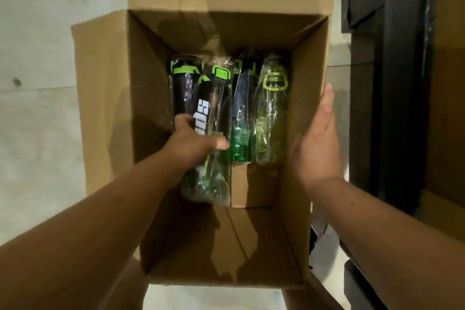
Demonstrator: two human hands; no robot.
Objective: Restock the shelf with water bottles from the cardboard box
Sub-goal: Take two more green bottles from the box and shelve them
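An open cardboard box stands on the floor below me, its flaps folded out. Several plastic-wrapped water bottles lie side by side at its far end. My left hand reaches inside and is closed around a dark green bottle with white lettering and a lime lid, which sits raised above the others. A clear green bottle and a yellow-green bottle lie to its right, and a dark bottle to its left. My right hand lies flat against the box's right wall, fingers apart.
A dark shelf unit or rack stands close to the box's right side. Pale tiled floor spreads to the left. The near half of the box's bottom is bare cardboard.
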